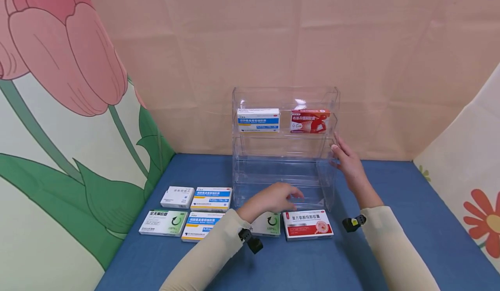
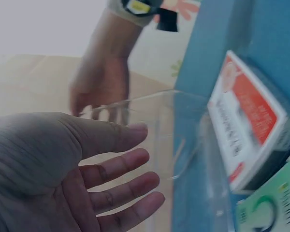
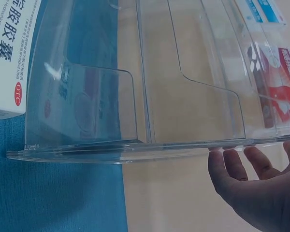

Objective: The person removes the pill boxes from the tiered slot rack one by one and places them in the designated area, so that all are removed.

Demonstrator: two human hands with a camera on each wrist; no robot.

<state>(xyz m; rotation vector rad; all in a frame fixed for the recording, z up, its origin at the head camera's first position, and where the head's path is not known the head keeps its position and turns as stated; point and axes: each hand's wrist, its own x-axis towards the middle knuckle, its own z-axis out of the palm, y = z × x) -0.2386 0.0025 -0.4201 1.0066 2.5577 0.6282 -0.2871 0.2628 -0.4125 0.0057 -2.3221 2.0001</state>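
holding the clear rack (image 1: 281,181) by its right side, our right hand (image 1: 349,165) has its fingertips (image 3: 234,162) against the outer face of the side wall and its thumb at the front edge, so its grip is pinching that plastic wall. our left hand (image 1: 273,199) hangs near the bottom tier of the rack; in the left wrist view its grip is spread, the fingers lightly bent and set apart, with nothing between them and the thumb.

the rack stands upright on the blue-covered table (image 1: 304,265), and its upper part carries two boxes with a gap between them: a white-and-blue box (image 1: 258,120) on the left and a red box (image 1: 310,121) on the right.

on the table, just before the rack, we have a white-and-red box (image 1: 308,224) lying flat beside a white-and-green box (image 1: 268,225), which our left sleeve (image 1: 211,256) partly hides. farther left we count four more in two rows: at the back a small white box (image 1: 177,197) and a second white-and-blue box (image 1: 211,199), in front another white-and-green box (image 1: 163,223) and a third white-and-blue box (image 1: 198,226), this last one partly behind the same sleeve.

behind the rack hangs a beige cloth (image 1: 273,43), and a pink tulip (image 1: 70,43) fills the left wall.
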